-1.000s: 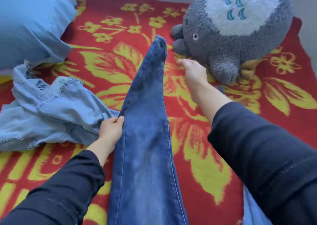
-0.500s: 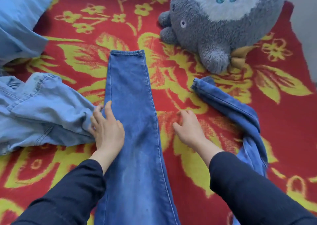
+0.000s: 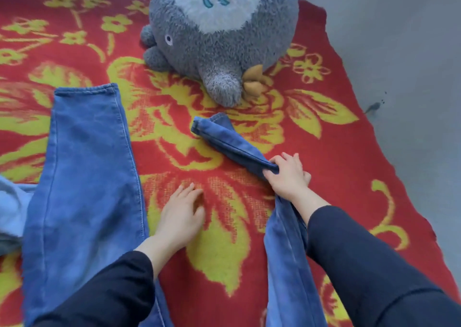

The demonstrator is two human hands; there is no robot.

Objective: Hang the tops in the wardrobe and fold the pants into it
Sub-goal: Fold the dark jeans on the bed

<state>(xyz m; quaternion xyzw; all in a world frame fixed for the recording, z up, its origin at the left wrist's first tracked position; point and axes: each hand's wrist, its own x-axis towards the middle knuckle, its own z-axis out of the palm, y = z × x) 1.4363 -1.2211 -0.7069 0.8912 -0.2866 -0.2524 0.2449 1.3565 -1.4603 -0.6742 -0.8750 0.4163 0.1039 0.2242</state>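
The fingers [image 3: 289, 160] of our right hand [image 3: 287, 177] curl round one leg of the blue jeans [image 3: 287, 264] and grip the bunched denim where it bends. This gripped leg [image 3: 232, 142] runs up from the near edge to our hand, then slants away to the left, with its hem pointing toward the grey plush toy [image 3: 217, 39]. Our left hand [image 3: 179, 214] holds nothing. Its fingers lie straight and spread on the red and yellow blanket [image 3: 324, 152], between the two legs. The flat leg [image 3: 87, 177] lies smooth on the blanket at our left. Its long axis runs straight away from us and its hem is at the far end. A pale blue denim garment [image 3: 10, 214] touches its left side. The grey floor [image 3: 411, 77] shows beyond the blanket's right edge.
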